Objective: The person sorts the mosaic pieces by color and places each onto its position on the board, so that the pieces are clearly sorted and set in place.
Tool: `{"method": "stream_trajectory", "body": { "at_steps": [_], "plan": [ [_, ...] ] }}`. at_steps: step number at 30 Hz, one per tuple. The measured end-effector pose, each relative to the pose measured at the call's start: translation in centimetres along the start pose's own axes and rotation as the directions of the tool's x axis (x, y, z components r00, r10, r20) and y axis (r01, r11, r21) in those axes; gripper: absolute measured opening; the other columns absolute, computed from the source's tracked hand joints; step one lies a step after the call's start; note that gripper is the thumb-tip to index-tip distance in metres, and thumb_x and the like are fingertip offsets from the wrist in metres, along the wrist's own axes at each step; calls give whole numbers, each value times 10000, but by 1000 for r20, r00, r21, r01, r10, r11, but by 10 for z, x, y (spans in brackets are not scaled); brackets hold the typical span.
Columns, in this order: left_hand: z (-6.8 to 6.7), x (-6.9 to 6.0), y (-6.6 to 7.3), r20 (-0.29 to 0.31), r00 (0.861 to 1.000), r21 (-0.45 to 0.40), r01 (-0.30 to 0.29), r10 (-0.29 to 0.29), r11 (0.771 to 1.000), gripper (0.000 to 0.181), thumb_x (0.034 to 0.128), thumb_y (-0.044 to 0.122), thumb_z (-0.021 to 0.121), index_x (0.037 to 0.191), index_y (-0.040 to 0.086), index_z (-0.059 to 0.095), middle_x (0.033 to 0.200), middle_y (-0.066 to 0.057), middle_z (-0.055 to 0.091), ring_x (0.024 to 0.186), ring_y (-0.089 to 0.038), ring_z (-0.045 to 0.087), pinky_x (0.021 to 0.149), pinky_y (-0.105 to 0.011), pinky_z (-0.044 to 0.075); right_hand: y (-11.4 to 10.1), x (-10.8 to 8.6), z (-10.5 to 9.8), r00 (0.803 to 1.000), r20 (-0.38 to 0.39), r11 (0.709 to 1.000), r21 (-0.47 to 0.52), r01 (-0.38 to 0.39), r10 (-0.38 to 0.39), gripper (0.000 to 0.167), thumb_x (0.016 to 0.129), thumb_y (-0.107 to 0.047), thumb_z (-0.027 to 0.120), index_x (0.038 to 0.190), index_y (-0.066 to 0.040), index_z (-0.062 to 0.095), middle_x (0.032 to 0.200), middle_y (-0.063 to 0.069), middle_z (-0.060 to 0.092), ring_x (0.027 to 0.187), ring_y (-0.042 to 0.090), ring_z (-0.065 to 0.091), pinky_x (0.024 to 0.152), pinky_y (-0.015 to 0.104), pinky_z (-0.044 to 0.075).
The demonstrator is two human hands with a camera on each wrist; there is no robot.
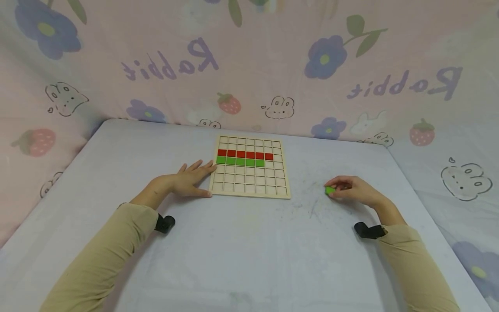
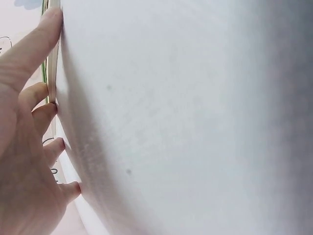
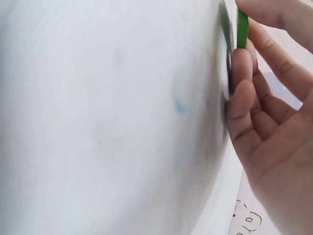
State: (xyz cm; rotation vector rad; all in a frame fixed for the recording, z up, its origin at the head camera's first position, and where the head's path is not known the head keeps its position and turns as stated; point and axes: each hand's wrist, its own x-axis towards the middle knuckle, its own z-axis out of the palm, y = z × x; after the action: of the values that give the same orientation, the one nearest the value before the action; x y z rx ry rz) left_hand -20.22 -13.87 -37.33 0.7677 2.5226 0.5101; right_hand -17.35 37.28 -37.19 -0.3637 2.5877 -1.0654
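Note:
A wooden grid board [image 1: 249, 196] lies flat near the middle of the table. One of its rows holds several red square tiles [image 1: 241, 154], and the row just below holds several green square tiles [image 1: 240, 161]. My left hand [image 1: 189, 180] has its fingers spread, with fingertips and thumb touching the board's left edge; the left wrist view shows the same hand [image 2: 29, 147] against that edge. To the right of the board, my right hand [image 1: 352, 190] pinches a green tile [image 1: 329, 190] between thumb and fingers. In the right wrist view this green tile [image 3: 242, 28] is held just off the white surface.
The white table [image 1: 249, 251] has faint coloured smudges to the right of the board. A pink patterned cloth [image 1: 249, 65] hangs behind and along the sides. Black straps with small cameras [image 1: 166, 224] sit on both wrists.

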Motion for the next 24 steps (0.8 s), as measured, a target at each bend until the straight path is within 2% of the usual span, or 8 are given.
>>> {"method": "stream_trajectory", "body": {
  "at_steps": [12, 24],
  "plan": [
    [0, 1, -1, 6, 1000, 7, 7, -7, 1000, 898, 904, 469, 611, 1556, 151, 82, 1624, -91, -9, 1476, -364, -99, 1127, -633, -109, -8, 12, 5, 1000, -18, 1000, 13, 7, -7, 336, 871, -203, 708, 1167, -55, 651, 927, 40, 611, 789, 88, 548, 667, 220, 491],
    [-1, -1, 2, 0, 1000, -3, 0, 0, 1000, 886, 906, 455, 616, 1554, 136, 103, 1621, -122, 9, 1473, -382, -88, 1123, -641, -108, -18, 22, 11, 999, -28, 1000, 14, 15, -15, 343, 866, -195, 710, 1175, -57, 648, 980, 84, 611, 827, 106, 550, 684, 224, 494]
  ]
}}
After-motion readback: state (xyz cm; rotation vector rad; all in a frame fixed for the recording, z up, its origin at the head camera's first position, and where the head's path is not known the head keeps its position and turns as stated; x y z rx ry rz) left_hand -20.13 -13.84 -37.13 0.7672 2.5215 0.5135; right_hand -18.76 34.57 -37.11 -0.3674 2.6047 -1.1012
